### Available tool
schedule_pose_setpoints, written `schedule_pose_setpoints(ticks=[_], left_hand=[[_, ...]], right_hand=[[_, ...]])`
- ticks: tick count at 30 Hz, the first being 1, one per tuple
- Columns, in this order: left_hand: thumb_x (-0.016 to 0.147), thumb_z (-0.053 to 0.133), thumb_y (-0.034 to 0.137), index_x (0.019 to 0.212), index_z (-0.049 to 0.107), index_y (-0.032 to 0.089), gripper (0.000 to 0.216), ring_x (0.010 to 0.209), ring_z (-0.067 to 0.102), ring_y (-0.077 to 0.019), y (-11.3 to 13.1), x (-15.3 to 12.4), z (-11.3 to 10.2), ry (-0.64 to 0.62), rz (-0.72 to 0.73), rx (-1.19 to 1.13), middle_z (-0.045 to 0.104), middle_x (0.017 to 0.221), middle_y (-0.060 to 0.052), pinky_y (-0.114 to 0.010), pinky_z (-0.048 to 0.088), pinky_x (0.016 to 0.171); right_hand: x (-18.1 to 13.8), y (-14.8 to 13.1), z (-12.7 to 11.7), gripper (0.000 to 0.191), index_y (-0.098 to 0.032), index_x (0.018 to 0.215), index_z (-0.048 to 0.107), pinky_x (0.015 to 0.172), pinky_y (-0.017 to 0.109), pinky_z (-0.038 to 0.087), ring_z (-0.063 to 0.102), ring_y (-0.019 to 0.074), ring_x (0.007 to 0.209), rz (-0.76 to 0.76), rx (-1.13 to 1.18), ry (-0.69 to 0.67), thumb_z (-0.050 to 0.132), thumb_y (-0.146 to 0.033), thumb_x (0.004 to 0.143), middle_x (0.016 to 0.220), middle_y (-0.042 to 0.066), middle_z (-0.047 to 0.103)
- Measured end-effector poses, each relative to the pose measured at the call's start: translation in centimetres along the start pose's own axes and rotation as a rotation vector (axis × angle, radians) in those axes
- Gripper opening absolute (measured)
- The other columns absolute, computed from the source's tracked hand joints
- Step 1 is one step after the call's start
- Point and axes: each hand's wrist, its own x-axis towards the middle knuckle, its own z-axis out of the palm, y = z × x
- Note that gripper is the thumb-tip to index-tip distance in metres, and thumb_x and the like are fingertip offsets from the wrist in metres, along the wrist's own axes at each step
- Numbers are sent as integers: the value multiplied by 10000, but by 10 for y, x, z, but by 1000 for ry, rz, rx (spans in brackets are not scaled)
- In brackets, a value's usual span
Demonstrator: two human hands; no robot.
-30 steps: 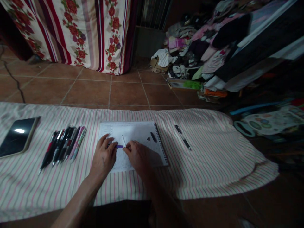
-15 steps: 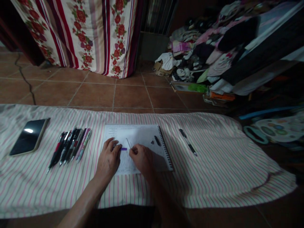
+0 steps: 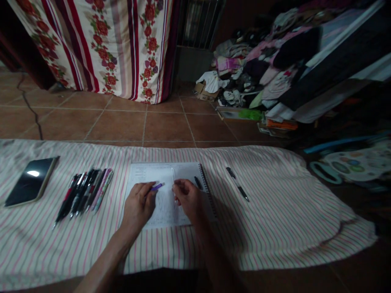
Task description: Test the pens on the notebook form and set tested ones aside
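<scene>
My left hand (image 3: 138, 205) is closed on a short purple pen barrel (image 3: 157, 186) that points right from its fingertips. My right hand (image 3: 190, 199) pinches a thin, pale ink refill (image 3: 172, 174), held almost upright in this view, a little right of the barrel. Both hands are over an open spiral notebook (image 3: 165, 217) with writing on its page. On the page, just beyond my right hand, lies a black pen piece (image 3: 198, 182). To the right, on the striped cloth, are a black pen cap or upper part (image 3: 231, 173) and a black lower pen part (image 3: 243, 193).
A row of several pens (image 3: 84, 191) lies left of the notebook, and a dark-screened tablet or phone (image 3: 30, 181) farther left. Striped cloth (image 3: 275, 228) covers the surface. Beyond are a tiled floor (image 3: 122, 122), a floral curtain (image 3: 122, 49) and heaped clothes (image 3: 253, 69).
My left hand has picked up the purple barrel from the page. My right hand has shifted right, turning the refill more upright, and now hides the small dark piece on the page.
</scene>
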Motion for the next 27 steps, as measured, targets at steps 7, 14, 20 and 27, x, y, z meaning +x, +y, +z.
schedule_pose_setpoints(ticks=[7, 14, 20, 27], left_hand=[[854, 464, 238, 933, 628, 186, 189, 809, 616, -157, 19, 3, 10, -97, -131, -343, 656, 859, -49, -296, 509, 734], [835, 500, 276, 908, 627, 183, 173, 764, 612, -159, 29, 1, 26, -127, -301, -438, 650, 813, -33, -298, 497, 713], [853, 480, 270, 934, 623, 184, 185, 785, 604, -158, 34, -2, 30, -186, -206, -409, 641, 837, -42, -297, 493, 717], [845, 475, 262, 925, 627, 183, 190, 787, 606, -161, 36, -2, 31, -185, -168, -403, 642, 834, -43, -297, 492, 718]], right_hand=[[1, -4, -18, 265, -162, 876, 598, 377, 183, 428, 577, 104, 494, -32, 220, 89, 605, -378, 722, 684, 11, 626], [3, -9, -30, 267, -165, 790, 539, 415, 173, 426, 589, 94, 564, -12, 402, 215, 638, -397, 701, 758, 22, 646], [0, -10, -31, 266, -166, 808, 539, 395, 169, 400, 586, 94, 540, -47, 370, 176, 642, -388, 703, 756, 25, 664], [2, -3, -29, 257, -180, 786, 533, 395, 169, 405, 587, 95, 537, -80, 306, 168, 618, -413, 722, 759, 22, 669]])
